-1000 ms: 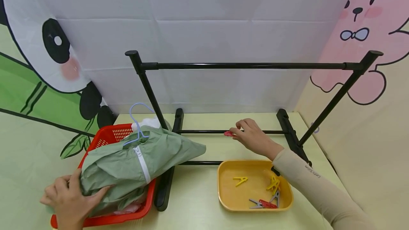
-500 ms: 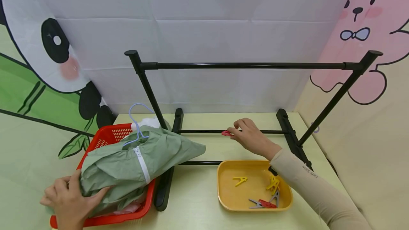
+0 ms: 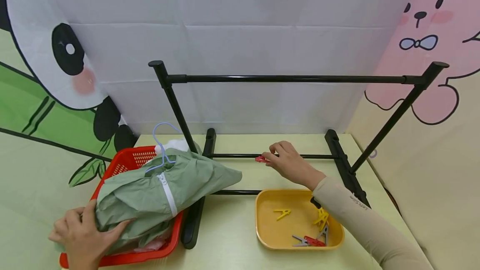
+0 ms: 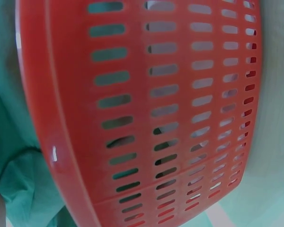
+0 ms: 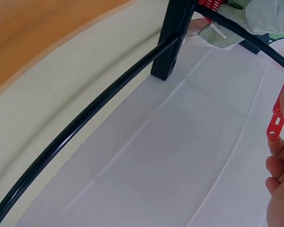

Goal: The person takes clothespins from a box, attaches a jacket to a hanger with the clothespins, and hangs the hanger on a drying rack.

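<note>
My left hand (image 3: 80,234) rests on a sage-green zip jacket (image 3: 131,191), its thumb spread across the fabric. The jacket lies over a red perforated basket (image 3: 129,159), and a light-blue hanger (image 3: 161,149) pokes out of its collar. In the left wrist view the basket's side (image 4: 132,94) takes up most of the picture. My right hand (image 3: 292,163) pinches a red clothespin (image 3: 261,159) in front of the black rack's low rear bar. In the right wrist view this clothespin (image 5: 276,116) sits between thumb and fingers.
A black rack (image 3: 285,79) spans the table's middle. Beneath my right forearm a yellow tray (image 3: 270,236) holds several yellow, grey and red clothespins. White cloth (image 3: 176,144) shows at the basket's back. A pale wall sheet (image 3: 240,49) hangs behind the rack.
My right hand has drifted slightly left with the red clothespin, toward the jacket. My left hand and the jacket keep their place.
</note>
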